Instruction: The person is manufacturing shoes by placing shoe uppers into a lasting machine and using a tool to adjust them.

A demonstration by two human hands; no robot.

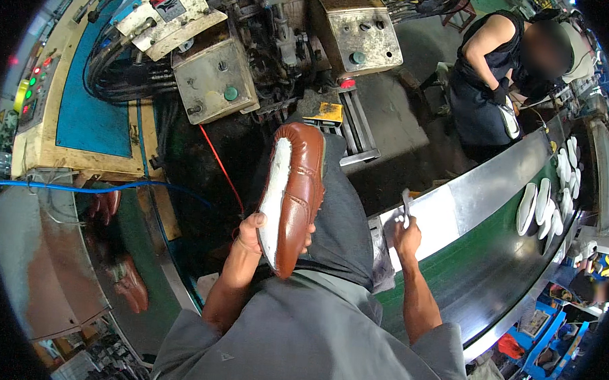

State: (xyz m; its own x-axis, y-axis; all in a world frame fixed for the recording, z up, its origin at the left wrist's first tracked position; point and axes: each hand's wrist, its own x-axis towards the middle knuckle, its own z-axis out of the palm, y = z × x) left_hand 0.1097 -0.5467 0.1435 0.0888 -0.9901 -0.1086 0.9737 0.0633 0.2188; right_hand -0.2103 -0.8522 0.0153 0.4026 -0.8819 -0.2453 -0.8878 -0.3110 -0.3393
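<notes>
My left hand (251, 234) grips a brown leather shoe (301, 197) by its lower end, thumb on the near side and fingertips showing at the far side. The shoe is turned on its side above my lap, gathered toe pointing away from me. A white coat covers the visible strip of its underside. Off to the right, over the edge of the metal ledge, my right hand (408, 239) is closed around a slim, light-coloured tool (406, 198). Its exact kind is too small to make out. Tool and shoe are apart.
Several white soles (543, 206) lie on the green conveyor belt (443, 281) at right, beside a metal ledge (446, 208). Machine boxes (214, 70) stand ahead. More brown shoes (130, 285) lie at left, near a blue hose (101, 184). A co-worker (489, 76) handles a shoe at upper right.
</notes>
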